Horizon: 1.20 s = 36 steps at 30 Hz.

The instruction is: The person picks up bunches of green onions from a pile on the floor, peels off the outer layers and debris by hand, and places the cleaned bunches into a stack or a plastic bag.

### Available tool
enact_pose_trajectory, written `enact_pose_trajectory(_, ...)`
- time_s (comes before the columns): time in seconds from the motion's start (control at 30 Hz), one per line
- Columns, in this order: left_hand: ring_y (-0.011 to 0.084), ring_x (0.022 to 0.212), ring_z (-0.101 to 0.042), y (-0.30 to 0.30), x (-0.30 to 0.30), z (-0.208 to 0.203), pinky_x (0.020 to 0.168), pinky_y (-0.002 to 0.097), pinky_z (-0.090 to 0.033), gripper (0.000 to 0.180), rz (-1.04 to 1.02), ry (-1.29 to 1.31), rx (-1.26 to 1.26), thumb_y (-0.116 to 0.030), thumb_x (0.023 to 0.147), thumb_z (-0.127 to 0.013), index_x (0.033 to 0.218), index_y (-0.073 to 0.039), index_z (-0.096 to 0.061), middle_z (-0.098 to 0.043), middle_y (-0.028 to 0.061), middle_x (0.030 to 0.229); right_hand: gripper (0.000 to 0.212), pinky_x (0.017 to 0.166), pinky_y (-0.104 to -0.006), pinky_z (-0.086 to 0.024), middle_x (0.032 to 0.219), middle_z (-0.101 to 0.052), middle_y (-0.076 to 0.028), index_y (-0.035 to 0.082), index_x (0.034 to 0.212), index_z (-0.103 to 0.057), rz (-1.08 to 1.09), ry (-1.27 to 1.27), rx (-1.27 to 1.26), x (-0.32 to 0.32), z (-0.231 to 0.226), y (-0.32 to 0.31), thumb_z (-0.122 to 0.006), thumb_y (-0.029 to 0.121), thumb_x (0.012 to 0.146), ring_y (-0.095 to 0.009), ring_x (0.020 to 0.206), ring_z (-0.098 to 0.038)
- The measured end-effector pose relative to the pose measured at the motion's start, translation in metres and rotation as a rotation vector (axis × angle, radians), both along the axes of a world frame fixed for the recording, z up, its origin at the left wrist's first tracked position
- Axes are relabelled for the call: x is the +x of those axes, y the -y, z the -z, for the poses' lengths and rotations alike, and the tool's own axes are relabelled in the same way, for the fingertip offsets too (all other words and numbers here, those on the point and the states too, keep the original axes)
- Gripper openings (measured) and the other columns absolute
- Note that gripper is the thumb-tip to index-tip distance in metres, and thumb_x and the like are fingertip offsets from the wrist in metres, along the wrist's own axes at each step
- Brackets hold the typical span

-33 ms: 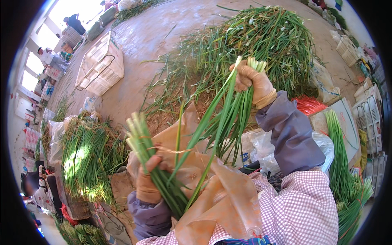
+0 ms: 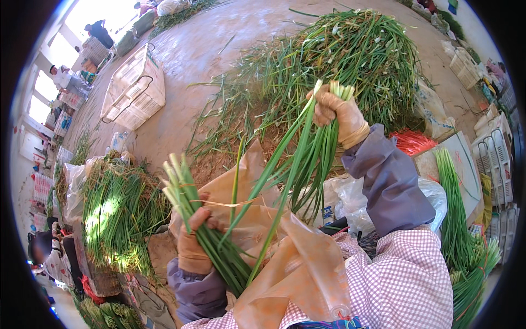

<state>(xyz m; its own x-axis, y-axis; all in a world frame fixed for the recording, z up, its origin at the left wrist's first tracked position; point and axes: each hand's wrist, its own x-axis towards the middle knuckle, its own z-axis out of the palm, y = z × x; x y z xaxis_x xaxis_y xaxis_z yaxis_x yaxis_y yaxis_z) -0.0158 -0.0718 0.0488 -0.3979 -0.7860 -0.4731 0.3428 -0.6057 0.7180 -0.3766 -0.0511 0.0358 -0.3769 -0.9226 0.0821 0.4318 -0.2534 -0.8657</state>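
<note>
My left hand, in a tan glove, is closed round a bunch of garlic chives. Their pale stalk ends point up and left, while the dark green leaves run down toward my lap. Farther up and to the right, my gloved right hand grips a second bunch of chives just below its white ends, leaves hanging down. A few long leaves stretch from this bunch toward the left one. A thin dry yellowish strand lies across near my left fingers. Beneath is a tan plastic apron over my lap.
A big heap of loose green leaves lies ahead on the floor. Left stands a pile of chives, with a white crate beyond it. Tied green bundles and stacked crates are on the right. Other people sit at far left.
My left hand has shifted slightly left with its bunch. The right hand is almost where it was, still holding its chives.
</note>
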Motion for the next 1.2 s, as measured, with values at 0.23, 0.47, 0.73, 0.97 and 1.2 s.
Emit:
enact_pose_trajectory(0.23, 0.0095, 0.057, -0.054, 0.048, 0.043, -0.025, 0.051, 0.0252, -0.047, 0.037, -0.393, 0.071, -0.335, -0.011, 0.081, -0.066, 0.116, -0.009, -0.052, -0.058, -0.0017, 0.077, 0.011, 0.044, -0.0283, -0.035, 0.054, -0.041, 0.002, 0.001, 0.091, -0.059, 0.254, 0.065, -0.117, -0.052, 0.004, -0.008, -0.058, 0.012, 0.088, -0.011, 0.046, -0.042)
enact_pose_trajectory(0.47, 0.0169, 0.083, -0.062, 0.020, -0.073, -0.054, 0.069, 0.0296, -0.053, 0.041, 0.197, 0.098, -0.271, -0.014, 0.077, -0.070, 0.113, -0.003, -0.053, -0.061, 0.0106, 0.110, 0.014, 0.044, -0.0260, -0.036, 0.053, -0.046, 0.000, -0.001, 0.087, -0.062, 0.039, -0.130, 0.064, 0.029, -0.026, -0.017, -0.060, 0.013, 0.085, -0.010, 0.044, -0.043)
enact_pose_trajectory(0.73, 0.0124, 0.071, -0.062, 0.005, -0.129, -0.003, 0.061, 0.0263, -0.052, 0.031, 0.230, -0.154, -0.286, 0.005, 0.075, -0.070, 0.102, -0.004, -0.060, -0.064, 0.0030, 0.087, 0.008, 0.046, -0.0244, -0.041, 0.062, -0.058, -0.002, 0.000, 0.089, -0.063, 0.004, -0.119, 0.050, 0.080, -0.031, -0.022, -0.063, 0.007, 0.085, -0.008, 0.049, -0.050)
enact_pose_trajectory(0.97, 0.0095, 0.065, -0.058, 0.006, -0.118, -0.008, 0.058, 0.0239, -0.049, 0.023, 0.177, -0.032, -0.333, 0.001, 0.073, -0.072, 0.092, -0.006, -0.061, -0.062, -0.0006, 0.077, 0.011, 0.067, -0.0217, -0.049, 0.085, -0.063, -0.003, -0.002, 0.094, -0.062, 0.340, -0.502, 0.168, 0.025, -0.015, -0.020, -0.061, -0.005, 0.083, -0.007, 0.077, -0.057)
enact_pose_trajectory(1.2, 0.0071, 0.065, -0.055, 0.003, -0.119, 0.007, 0.058, 0.0224, -0.046, 0.025, 0.096, 0.141, -0.424, 0.003, 0.072, -0.070, 0.093, -0.006, -0.061, -0.060, -0.0025, 0.077, 0.026, 0.058, -0.0258, -0.050, 0.073, -0.066, -0.005, 0.005, 0.093, -0.062, 0.212, -1.101, 0.138, 0.091, -0.013, -0.031, -0.077, 0.013, 0.074, -0.010, 0.067, -0.062)
